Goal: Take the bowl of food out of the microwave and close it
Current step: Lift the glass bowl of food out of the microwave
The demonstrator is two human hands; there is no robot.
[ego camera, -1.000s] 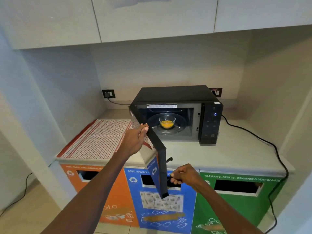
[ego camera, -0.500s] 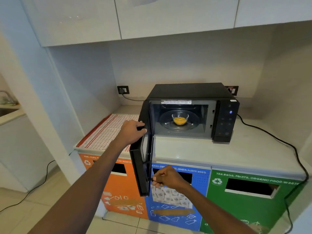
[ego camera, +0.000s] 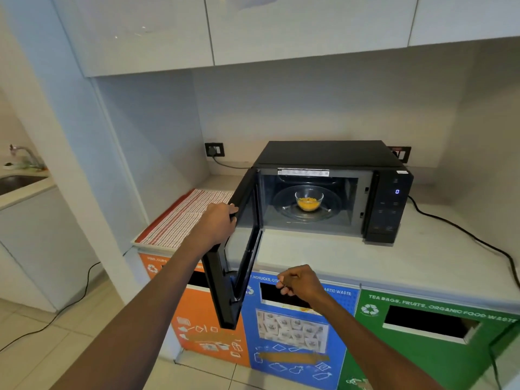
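Observation:
A black microwave (ego camera: 332,153) stands on the pale counter (ego camera: 365,263). Its door (ego camera: 239,263) is swung wide to the left. Inside, on the glass turntable (ego camera: 284,205), sits a clear glass bowl (ego camera: 309,199) with yellow food. My left hand (ego camera: 219,223) grips the top edge of the door. My right hand (ego camera: 301,284) hovers in front of the counter edge, right of the door, apart from it, with fingers curled and nothing in them.
A red-striped mat (ego camera: 183,220) lies on the counter left of the microwave. Orange (ego camera: 208,327), blue (ego camera: 295,327) and green (ego camera: 427,330) waste bins front the counter. A black cable (ego camera: 464,235) runs off to the right. Cabinets (ego camera: 281,26) hang overhead. A sink (ego camera: 17,181) is far left.
The door has swung further open to the left under my left hand. My right hand has let go of the door's lower edge and moved away to the right.

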